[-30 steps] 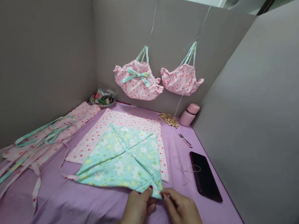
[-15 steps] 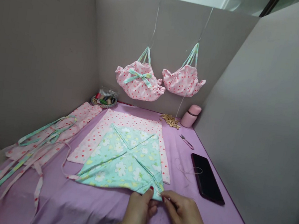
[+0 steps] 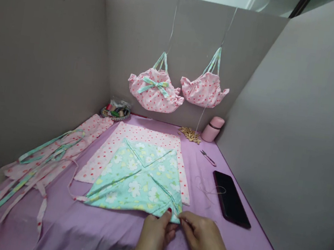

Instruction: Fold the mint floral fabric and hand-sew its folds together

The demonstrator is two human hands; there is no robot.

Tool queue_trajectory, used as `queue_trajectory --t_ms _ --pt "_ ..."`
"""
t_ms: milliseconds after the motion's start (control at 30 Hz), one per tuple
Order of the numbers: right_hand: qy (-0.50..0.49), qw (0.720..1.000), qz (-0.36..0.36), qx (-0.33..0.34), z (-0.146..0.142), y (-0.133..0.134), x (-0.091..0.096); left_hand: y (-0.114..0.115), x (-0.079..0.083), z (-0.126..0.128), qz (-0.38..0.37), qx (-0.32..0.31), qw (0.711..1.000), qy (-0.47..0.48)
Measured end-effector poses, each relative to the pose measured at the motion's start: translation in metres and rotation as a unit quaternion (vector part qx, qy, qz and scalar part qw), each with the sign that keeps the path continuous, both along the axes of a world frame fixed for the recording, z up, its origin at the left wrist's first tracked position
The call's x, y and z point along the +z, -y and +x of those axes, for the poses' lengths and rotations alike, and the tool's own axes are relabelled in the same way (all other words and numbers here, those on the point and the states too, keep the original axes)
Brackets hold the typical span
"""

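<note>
A mint-green floral fabric square (image 3: 134,189) with seams running toward its corners lies at the front of the table. My left hand (image 3: 156,231) grips its near right corner, thumb on top and fingers beneath. At that same corner, the thumb and index finger of my right hand (image 3: 198,231) are pinched together against the cloth edge. Whatever is between those fingertips is too small to make out. Beneath the floral piece spreads pink dotted fabric (image 3: 96,160). A narrow pink tie (image 3: 80,198) extends from the floral square's near left corner.
On the right are a phone (image 3: 231,200), loose thread (image 3: 206,190), thread snips (image 3: 208,158), a pink bottle (image 3: 212,129) and beige pieces (image 3: 189,135). Dotted cloth and straps (image 3: 58,147) and a basket (image 3: 115,113) lie left. Two pink bags (image 3: 158,99) hang behind. Grey panels enclose the table.
Both hands remain at the fabric corner. My right fingertips have shifted very slightly; the cloth and other objects stay in place.
</note>
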State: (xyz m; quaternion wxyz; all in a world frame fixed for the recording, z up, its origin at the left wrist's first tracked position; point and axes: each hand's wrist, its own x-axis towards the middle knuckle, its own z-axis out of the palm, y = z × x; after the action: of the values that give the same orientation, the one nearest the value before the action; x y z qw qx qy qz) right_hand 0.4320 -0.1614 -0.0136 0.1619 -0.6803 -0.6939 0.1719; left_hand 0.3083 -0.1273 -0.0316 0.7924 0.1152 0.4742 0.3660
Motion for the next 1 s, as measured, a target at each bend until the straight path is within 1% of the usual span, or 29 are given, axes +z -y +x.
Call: queue_trajectory --t_ms 200,300,367,467,567,667,733,867,1000 --pt "0.077 0.997 -0.01 -0.007 -0.008 -0.005 0.002 -0.001 -0.005 0.001 -0.002 -0.004 1.0 0.003" --pt "0.079 0.997 -0.006 -0.012 -0.009 -0.006 0.002 -0.001 -0.005 0.001 -0.002 -0.008 1.0 -0.002" --pt "0.029 0.999 -0.005 -0.016 -0.007 -0.007 0.003 -0.002 -0.004 0.001 0.002 -0.011 1.0 -0.001" --pt "-0.099 0.995 -0.011 -0.009 0.0 -0.008 0.003 -0.002 -0.002 0.0 0.01 -0.014 1.0 0.003" --pt "-0.204 0.979 -0.016 0.0 0.007 -0.01 -0.002 -0.003 0.0 0.0 0.007 -0.02 1.0 -0.001" --pt "-0.287 0.957 -0.031 -0.004 0.012 -0.012 -0.008 -0.002 0.001 -0.002 0.012 -0.025 1.0 0.002" --pt "-0.319 0.947 -0.045 -0.01 0.013 -0.013 -0.011 0.0 0.0 -0.002 0.023 -0.022 0.999 0.003" --pt "-0.343 0.937 -0.062 -0.022 0.016 -0.014 -0.014 0.001 -0.003 -0.002 0.043 -0.009 0.999 -0.001" --pt "-0.365 0.929 -0.065 -0.009 0.019 -0.016 -0.016 0.001 -0.004 -0.001 0.033 -0.003 0.999 0.006"
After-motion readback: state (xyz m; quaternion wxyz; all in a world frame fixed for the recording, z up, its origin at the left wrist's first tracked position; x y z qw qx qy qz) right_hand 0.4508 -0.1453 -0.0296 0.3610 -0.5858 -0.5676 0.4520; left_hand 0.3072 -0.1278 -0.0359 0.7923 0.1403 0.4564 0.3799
